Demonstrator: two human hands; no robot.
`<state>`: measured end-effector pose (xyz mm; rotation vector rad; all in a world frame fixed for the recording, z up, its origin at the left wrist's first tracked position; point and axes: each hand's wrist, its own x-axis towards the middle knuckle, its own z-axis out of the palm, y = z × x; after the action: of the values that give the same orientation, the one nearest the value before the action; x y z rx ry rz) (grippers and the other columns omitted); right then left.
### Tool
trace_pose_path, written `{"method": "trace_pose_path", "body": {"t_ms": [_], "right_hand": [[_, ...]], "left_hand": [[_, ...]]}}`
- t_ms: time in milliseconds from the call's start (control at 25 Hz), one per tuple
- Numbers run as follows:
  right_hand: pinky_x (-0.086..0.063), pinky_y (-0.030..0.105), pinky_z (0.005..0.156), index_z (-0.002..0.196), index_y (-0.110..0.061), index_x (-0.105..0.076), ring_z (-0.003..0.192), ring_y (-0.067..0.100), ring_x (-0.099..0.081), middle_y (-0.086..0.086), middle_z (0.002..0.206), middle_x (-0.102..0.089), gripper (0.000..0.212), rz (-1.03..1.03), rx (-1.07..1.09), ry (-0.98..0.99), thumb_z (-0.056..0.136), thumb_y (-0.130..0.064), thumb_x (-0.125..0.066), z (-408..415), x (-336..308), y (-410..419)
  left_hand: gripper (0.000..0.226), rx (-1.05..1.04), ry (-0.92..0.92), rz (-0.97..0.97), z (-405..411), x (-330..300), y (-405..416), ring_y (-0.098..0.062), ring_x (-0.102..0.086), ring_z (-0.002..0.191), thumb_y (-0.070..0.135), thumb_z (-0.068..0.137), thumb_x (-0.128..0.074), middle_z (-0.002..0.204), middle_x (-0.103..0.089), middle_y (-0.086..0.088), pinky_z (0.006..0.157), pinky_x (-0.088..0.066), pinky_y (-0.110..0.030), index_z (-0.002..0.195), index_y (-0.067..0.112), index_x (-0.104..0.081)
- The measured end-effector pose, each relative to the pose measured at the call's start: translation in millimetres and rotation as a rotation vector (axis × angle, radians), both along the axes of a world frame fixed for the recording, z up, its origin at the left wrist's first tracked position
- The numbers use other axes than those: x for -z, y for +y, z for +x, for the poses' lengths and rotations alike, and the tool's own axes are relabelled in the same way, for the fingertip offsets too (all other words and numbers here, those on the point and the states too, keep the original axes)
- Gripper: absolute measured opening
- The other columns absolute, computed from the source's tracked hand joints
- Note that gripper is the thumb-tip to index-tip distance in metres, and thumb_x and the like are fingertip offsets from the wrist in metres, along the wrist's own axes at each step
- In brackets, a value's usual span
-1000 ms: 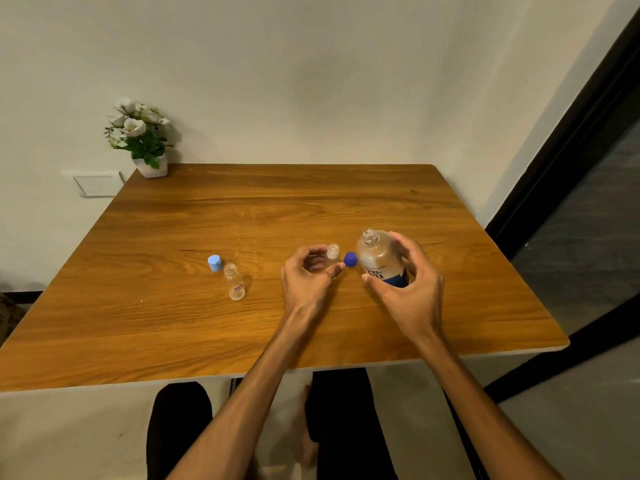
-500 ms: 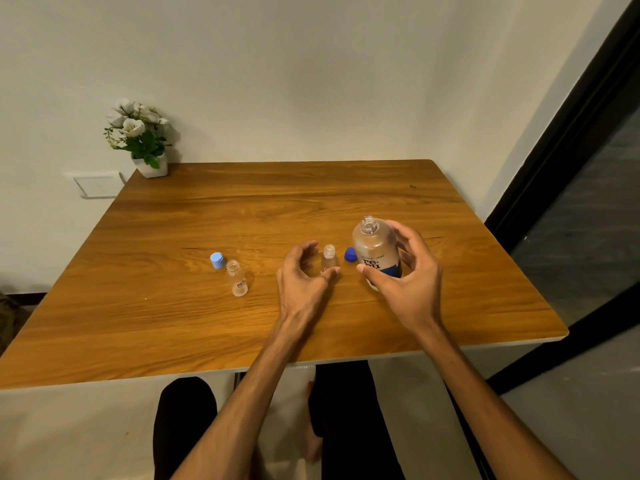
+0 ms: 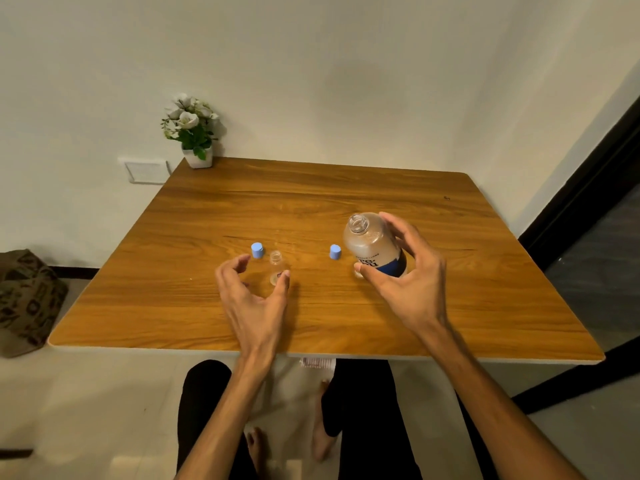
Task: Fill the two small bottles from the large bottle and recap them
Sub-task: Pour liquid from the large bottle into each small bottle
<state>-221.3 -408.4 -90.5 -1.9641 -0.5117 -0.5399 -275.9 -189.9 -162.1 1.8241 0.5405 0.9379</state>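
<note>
My right hand (image 3: pixel 408 285) grips the large clear bottle (image 3: pixel 372 247), uncapped, with a dark blue label; it is tilted left above the table. Under its base a bit of clear plastic (image 3: pixel 358 273) shows, perhaps the second small bottle; I cannot tell. A small clear bottle (image 3: pixel 276 268) stands uncapped left of centre. My left hand (image 3: pixel 252 299) curls around it with fingers apart, the thumb tip close to its side. One light blue cap (image 3: pixel 257 250) sits just behind-left of that bottle. A second blue cap (image 3: pixel 335 252) sits beside the large bottle.
The wooden table (image 3: pixel 346 323) stands against a white wall. A small potted plant with white flowers (image 3: pixel 192 136) stands at its far left corner. A patterned bag (image 3: pixel 24 299) lies on the floor to the left. My legs show under the near edge.
My left hand has left the small bottle beside the large bottle and moved left to the other small bottle. My right hand still holds the large bottle. The view has shifted.
</note>
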Motion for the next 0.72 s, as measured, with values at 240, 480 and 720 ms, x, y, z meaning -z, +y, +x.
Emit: {"method": "trace_pose_path", "body": {"t_ms": [240, 480, 720], "right_hand": [[-0.060, 0.029, 0.099, 0.147, -0.018, -0.059, 0.128, 0.012, -0.062, -0.003, 0.142, -0.066, 0.089, -0.118, -0.001, -0.082, 0.068, -0.021, -0.099, -3, -4, 16], [-0.055, 0.030, 0.107, 0.149, -0.020, -0.057, 0.131, 0.012, -0.058, -0.009, 0.142, -0.062, 0.091, -0.235, 0.018, -0.217, 0.068, -0.011, -0.097, 8, -17, 5], [-0.054, 0.055, 0.109, 0.148, -0.012, -0.059, 0.138, 0.027, -0.058, 0.008, 0.146, -0.065, 0.081, -0.396, 0.009, -0.388, 0.073, -0.005, -0.090, 23, -51, -14]], "left_hand": [[0.052, 0.119, 0.190, 0.012, 22, 10, 14, -0.024, -0.068, 0.117, 0.032, 0.080, -0.089, 0.126, -0.073, -0.003, 0.101, -0.055, -0.042, 0.127, 0.017, -0.071], [0.037, 0.210, 0.006, -0.072, 13, -14, -1, -0.010, -0.070, 0.096, 0.022, 0.078, -0.092, 0.101, -0.075, 0.010, 0.090, -0.061, -0.036, 0.110, 0.025, -0.075], [0.032, 0.358, -0.221, -0.122, 4, -56, -31, -0.016, -0.071, 0.091, 0.014, 0.076, -0.094, 0.098, -0.074, -0.001, 0.081, -0.059, -0.024, 0.104, 0.015, -0.077]]}}
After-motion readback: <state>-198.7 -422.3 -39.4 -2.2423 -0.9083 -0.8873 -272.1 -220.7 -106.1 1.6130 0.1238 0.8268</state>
